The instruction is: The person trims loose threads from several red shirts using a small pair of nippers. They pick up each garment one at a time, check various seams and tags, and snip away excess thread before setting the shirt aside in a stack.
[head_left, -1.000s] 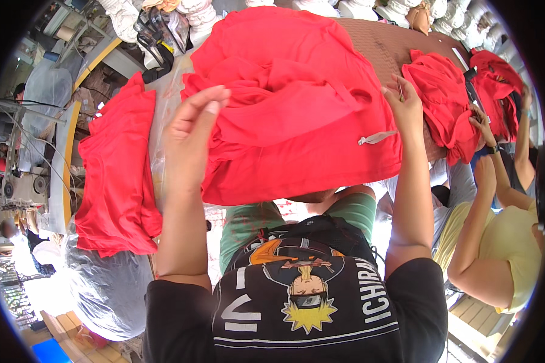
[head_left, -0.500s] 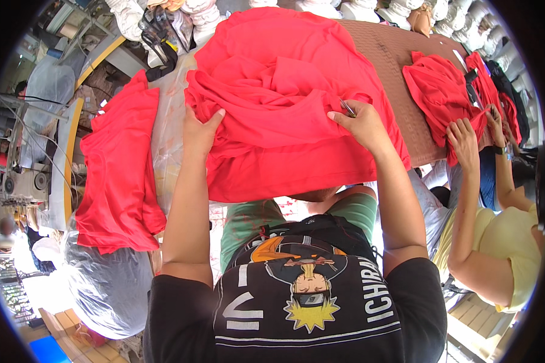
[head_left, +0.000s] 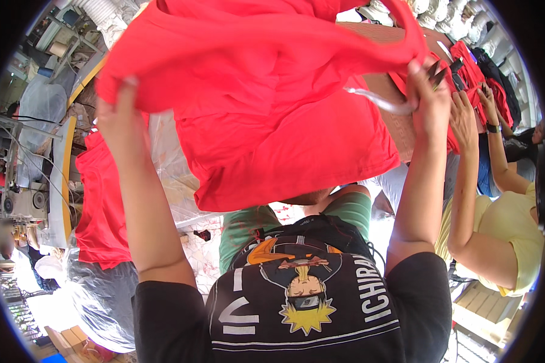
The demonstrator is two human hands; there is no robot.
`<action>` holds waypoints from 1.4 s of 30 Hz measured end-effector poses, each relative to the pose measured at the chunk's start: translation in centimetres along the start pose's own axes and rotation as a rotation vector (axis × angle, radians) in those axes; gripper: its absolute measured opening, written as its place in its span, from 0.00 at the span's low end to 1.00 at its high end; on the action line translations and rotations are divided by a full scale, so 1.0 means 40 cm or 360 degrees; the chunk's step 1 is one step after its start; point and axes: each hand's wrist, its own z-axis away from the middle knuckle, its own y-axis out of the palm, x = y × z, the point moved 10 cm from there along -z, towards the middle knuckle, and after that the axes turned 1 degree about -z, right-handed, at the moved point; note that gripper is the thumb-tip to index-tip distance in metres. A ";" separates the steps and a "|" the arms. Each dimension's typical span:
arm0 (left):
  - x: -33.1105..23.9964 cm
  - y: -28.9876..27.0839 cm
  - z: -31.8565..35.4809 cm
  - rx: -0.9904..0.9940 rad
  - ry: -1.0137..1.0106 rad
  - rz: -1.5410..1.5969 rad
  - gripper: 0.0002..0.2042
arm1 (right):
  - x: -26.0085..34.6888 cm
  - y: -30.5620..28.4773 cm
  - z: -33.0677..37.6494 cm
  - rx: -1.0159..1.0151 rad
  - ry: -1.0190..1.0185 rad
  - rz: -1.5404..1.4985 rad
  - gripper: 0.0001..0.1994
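Cloth (head_left: 248, 66), edges in left hand (head_left: 122, 118), right hand (head_left: 430, 97), bare tabletop (head_left: 401, 128) rightward

The left forearm (head_left: 148, 209) and right forearm (head_left: 427, 181) reach far, well apart; left hand (head_left: 120, 118), blurred, and right hand (head_left: 430, 109) curl gripping.

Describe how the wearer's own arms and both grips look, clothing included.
Plain black short sleeves end near the elbows, with no print showing on them. Below, the forearms are uncovered. The left grip and right grip are ungloved human hands, with no watch or bracelet visible on either wrist. Blur hides finer detail, such as nails.
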 end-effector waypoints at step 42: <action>0.296 -0.139 -0.203 0.0443 -0.1106 0.0143 0.40 | 0.020 0.033 -0.256 0.0122 0.0102 0.0810 0.20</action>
